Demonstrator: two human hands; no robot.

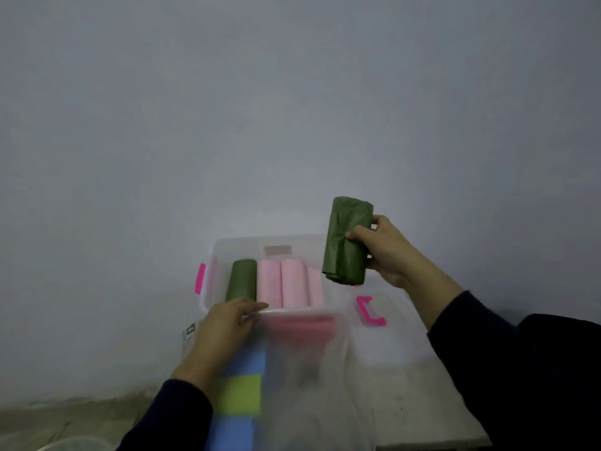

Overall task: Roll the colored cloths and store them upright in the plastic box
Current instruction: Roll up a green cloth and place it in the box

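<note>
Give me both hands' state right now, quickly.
Left hand: fingers resting on the near rim of the plastic box, holding nothing.
Right hand: closed around a rolled green cloth, above the box.

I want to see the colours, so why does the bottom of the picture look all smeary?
In the head view the light is dim and grey; the blue and yellow-green cloth and the plastic box front are blurred, while the green roll in the right hand looks sharper; the left hand is slightly soft.
</note>
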